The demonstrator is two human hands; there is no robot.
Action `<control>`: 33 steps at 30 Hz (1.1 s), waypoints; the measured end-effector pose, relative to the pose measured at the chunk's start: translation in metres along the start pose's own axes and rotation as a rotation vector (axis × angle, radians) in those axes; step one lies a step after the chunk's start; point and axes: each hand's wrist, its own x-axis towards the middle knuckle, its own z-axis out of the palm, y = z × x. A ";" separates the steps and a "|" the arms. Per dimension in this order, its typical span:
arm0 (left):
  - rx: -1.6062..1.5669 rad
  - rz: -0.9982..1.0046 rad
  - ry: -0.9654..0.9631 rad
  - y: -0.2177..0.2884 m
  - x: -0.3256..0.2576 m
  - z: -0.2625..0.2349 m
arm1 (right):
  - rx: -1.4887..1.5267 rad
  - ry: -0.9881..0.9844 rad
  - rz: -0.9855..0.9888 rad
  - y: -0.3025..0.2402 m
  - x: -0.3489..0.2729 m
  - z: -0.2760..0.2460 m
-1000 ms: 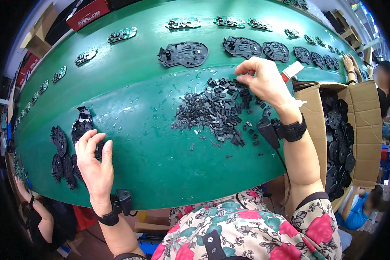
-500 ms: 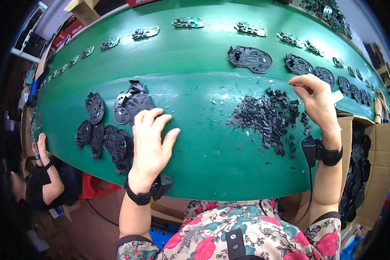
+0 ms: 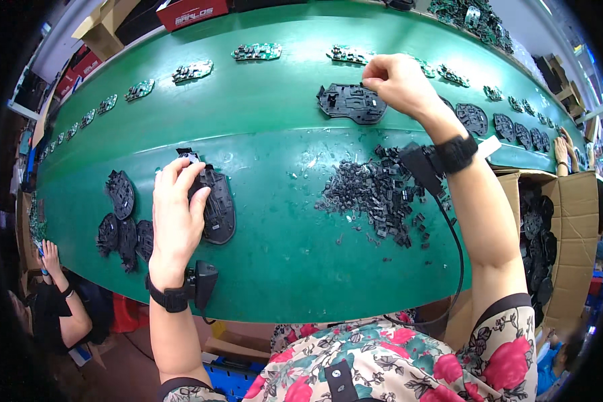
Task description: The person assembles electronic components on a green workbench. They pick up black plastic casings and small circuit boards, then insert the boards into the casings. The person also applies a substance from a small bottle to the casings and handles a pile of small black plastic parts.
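Black shell (image 3: 216,204) under left hand (image 3: 175,221), fingers spread; right hand (image 3: 396,84) fingers pinching at another shell (image 3: 347,104); clip pile (image 3: 375,194) between.

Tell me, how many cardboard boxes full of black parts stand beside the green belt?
1: an open cardboard box of black parts sits at the belt's right edge, beside the right forearm. Other cartons lie beyond the belt's far side, contents unseen; more may be hidden.
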 end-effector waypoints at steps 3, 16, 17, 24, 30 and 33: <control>0.003 0.002 0.024 -0.004 0.004 0.005 | -0.084 -0.065 0.100 0.007 0.012 0.008; -0.181 -0.176 0.091 0.016 0.005 -0.012 | -0.119 -0.109 0.349 0.032 0.034 0.029; -0.186 -0.193 0.090 0.018 0.010 -0.014 | -0.110 -0.116 0.366 0.034 0.035 0.028; -0.175 -0.260 0.127 0.018 0.061 0.013 | -0.073 -0.189 0.486 0.041 0.043 0.030; -0.053 -0.202 0.103 0.019 0.113 0.055 | -0.122 -0.187 0.536 0.035 0.041 0.029; -0.024 -0.213 0.077 0.017 0.129 0.070 | -0.164 -0.247 0.472 0.029 0.043 0.020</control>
